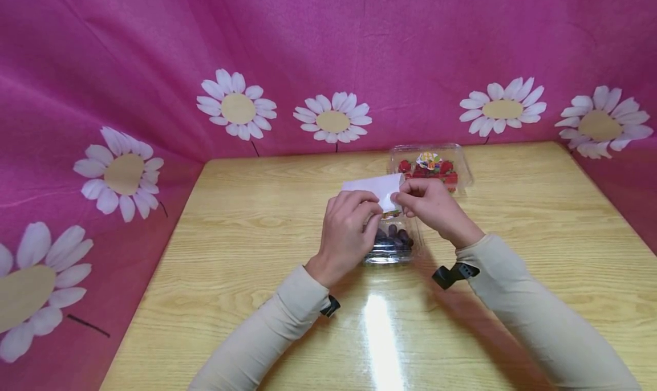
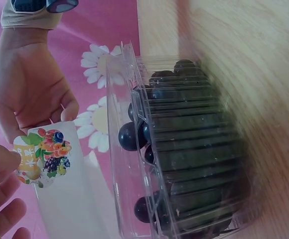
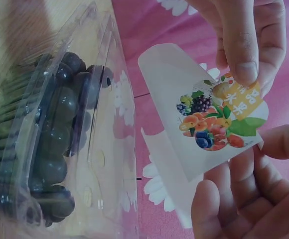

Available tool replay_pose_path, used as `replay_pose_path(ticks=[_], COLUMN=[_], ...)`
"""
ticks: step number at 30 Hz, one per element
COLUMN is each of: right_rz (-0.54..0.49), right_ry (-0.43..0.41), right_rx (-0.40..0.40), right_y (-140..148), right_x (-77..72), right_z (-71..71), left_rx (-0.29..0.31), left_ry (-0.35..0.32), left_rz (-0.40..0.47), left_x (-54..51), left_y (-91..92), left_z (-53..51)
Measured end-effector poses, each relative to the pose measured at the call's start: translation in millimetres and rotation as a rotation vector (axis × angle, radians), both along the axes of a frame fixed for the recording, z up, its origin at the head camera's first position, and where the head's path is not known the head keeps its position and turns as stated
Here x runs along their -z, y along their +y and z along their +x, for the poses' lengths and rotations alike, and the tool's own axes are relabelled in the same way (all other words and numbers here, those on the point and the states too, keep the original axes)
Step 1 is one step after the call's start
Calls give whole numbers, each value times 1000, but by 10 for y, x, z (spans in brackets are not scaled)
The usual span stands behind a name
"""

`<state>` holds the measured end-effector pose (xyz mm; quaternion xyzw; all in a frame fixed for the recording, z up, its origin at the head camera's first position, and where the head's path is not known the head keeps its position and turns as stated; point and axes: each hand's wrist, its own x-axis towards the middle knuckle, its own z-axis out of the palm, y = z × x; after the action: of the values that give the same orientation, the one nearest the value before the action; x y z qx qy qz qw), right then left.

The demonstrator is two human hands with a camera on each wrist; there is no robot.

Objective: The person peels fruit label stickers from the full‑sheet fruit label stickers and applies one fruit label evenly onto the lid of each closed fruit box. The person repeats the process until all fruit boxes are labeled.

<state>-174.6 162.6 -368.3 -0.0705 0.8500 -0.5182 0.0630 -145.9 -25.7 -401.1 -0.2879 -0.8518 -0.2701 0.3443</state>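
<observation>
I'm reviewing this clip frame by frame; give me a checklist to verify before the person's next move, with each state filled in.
1. Left hand on the sticker: ok, the thumb presses its edge.
2. Right hand on the paper: ok, it holds an edge.
3. Sticker free of the paper: cannot tell; they overlap in both wrist views.
4. Lid fastened on the front box: cannot tell; it covers the dark fruit, but the fastening is unclear.
5. Back box labelled: ok, a colourful label shows on it.
</observation>
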Motion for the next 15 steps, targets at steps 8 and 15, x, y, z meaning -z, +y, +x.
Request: replay_pose_path(ticks=[8, 15], right_rz=[-21, -14], right_ry=[5, 13], right_rx=[-19, -23], right_y=[9, 32], right_x=[0, 30], right_z=[-25, -53], left_rx=[2, 11], left_ry=[-17, -22], left_rz=[21, 26], left_x=[0, 25], left_y=[-37, -79], left_z=[-8, 20])
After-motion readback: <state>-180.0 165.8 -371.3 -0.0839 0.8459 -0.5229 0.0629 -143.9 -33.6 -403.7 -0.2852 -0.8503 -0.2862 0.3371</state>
